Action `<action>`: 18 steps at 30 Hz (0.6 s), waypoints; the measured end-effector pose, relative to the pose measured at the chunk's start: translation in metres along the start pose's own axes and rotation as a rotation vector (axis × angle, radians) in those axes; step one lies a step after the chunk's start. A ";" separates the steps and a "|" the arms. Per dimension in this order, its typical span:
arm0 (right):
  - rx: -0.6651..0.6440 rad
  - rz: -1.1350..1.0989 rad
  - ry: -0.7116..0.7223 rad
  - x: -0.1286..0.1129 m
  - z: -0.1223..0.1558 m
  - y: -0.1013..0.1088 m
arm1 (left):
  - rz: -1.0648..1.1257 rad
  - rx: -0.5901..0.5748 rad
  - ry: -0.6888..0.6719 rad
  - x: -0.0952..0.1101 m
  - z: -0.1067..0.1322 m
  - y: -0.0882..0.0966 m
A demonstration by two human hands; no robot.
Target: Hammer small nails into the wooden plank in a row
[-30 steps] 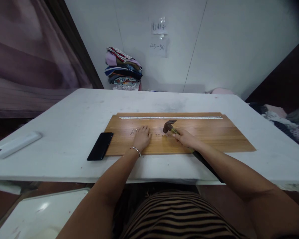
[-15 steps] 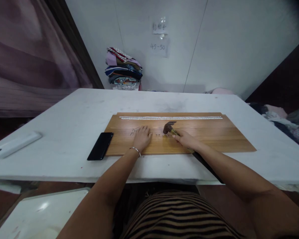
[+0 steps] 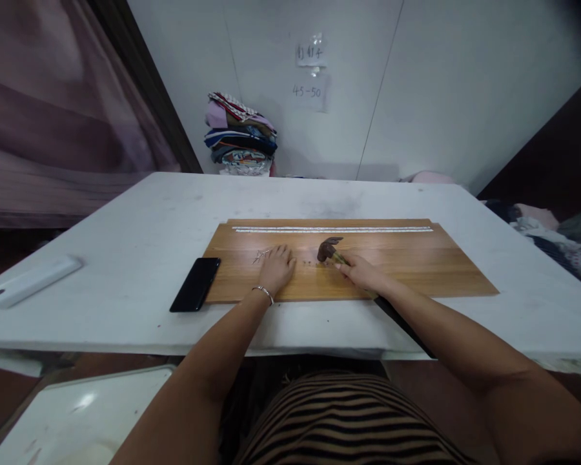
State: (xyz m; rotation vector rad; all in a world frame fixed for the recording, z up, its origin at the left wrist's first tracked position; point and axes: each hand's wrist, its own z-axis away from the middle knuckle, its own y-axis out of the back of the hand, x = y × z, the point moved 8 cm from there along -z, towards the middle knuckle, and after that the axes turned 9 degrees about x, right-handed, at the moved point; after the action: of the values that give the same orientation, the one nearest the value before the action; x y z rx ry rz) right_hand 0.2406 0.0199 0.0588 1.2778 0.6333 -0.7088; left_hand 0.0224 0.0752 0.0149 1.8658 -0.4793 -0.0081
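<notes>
My right hand (image 3: 361,272) is wrapped round the handle of a claw hammer (image 3: 327,250), its dark head low over a wooden board (image 3: 407,258). Several small nail heads (image 3: 309,263) show in a short row in the board, just left of the hammer head, which hides part of the row. My left hand (image 3: 277,268) lies flat on the board with its fingers stretched out. Beside those fingers, on their left, is a small heap of loose nails (image 3: 260,256). Two white strips with fine markings (image 3: 332,229) run along the board's far edge.
A black phone (image 3: 195,285) overlaps the board's left edge. Farther left on the white table (image 3: 140,219) lies a long white object with a hole (image 3: 33,281). Folded cloths (image 3: 242,135) are stacked behind the table, against the wall. A white stool-like surface (image 3: 82,413) stands below left.
</notes>
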 end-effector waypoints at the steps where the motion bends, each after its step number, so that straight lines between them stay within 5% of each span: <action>1: 0.002 -0.001 -0.003 0.000 0.000 0.000 | 0.000 0.000 0.002 0.000 0.000 0.000; 18: 0.010 -0.011 0.011 -0.001 -0.001 0.001 | 0.012 0.002 0.001 0.000 0.000 -0.001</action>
State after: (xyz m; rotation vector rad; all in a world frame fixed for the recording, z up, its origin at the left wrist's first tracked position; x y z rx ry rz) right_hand 0.2402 0.0210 0.0602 1.2885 0.6470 -0.7152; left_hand 0.0228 0.0755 0.0141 1.8649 -0.4899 0.0012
